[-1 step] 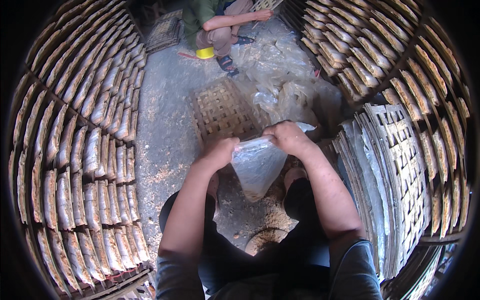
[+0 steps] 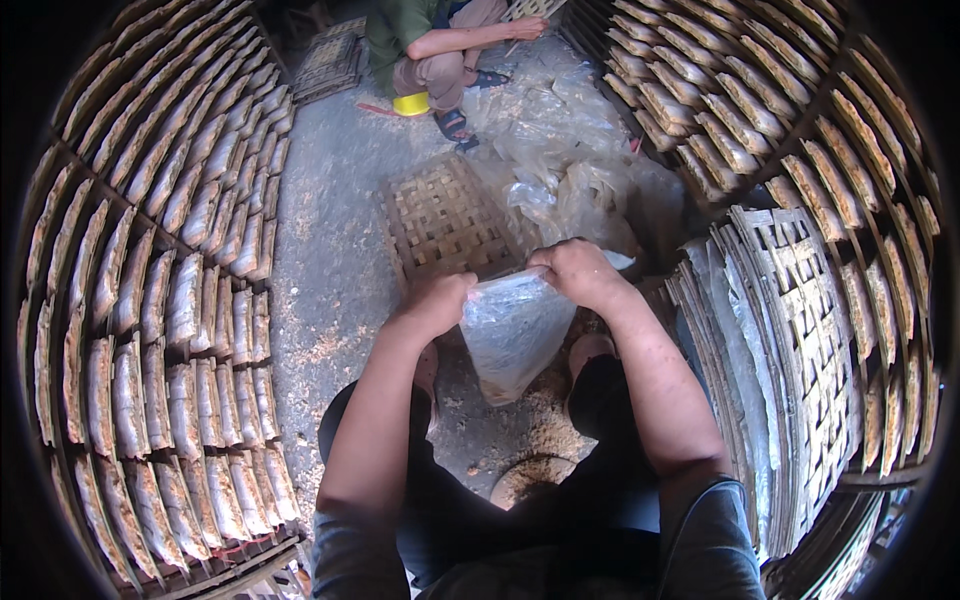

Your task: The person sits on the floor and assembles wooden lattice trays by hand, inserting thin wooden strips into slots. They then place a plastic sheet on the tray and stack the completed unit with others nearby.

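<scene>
Between my knees hangs a clear plastic sheet point(image 2: 517, 338), its upper edge stretched between both fists. My left hand point(image 2: 441, 302) is closed on the left end of that edge. The right end is pinched in my right hand point(image 2: 575, 270), and a pale corner sticks out past the knuckles. Just beyond the sheet, a woven bamboo tray point(image 2: 445, 215) lies on the floor. A crumpled heap of clear plastic sheets point(image 2: 570, 195) lies to the tray's right and partly overlaps its far side.
Racks of stacked trays point(image 2: 185, 300) rise on my left, with another rack point(image 2: 740, 100) on the right. Close by my right arm stand upright woven trays point(image 2: 800, 350) with plastic between them. Ahead sits another person point(image 2: 425, 50) near a yellow object point(image 2: 411, 104). Crumbs litter the floor point(image 2: 330, 260).
The hanging lower part of the plastic sheet has spread from a narrow point to a wider, blunter end. Both hands are almost where they were.
</scene>
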Demonstrator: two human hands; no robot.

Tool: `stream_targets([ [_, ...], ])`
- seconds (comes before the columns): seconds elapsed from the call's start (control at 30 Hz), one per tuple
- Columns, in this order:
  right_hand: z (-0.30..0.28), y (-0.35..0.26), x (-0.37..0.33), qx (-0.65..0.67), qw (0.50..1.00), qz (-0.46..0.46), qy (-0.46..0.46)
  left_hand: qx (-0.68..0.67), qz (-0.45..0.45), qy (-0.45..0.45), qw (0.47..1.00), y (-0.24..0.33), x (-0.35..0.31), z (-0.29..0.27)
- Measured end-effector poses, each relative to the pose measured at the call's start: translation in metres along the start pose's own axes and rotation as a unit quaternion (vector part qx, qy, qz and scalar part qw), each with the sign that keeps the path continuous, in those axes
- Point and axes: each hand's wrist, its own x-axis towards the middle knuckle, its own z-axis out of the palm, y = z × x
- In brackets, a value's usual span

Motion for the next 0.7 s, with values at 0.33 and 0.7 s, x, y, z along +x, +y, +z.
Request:
stream_targets([
  [0.33, -0.016, -0.021, 0.003, 0.074, 0.997, -0.019, -0.029, -0.161, 0.058, 0.076, 0.982, 0.015, 0.017, 0.005],
  [0.7, -0.021, 0.014, -0.001, -0.031, 0.997, 0.068, -0.002, -0.087, -0.049, 0.072, 0.992, -0.014, -0.001, -0.034],
])
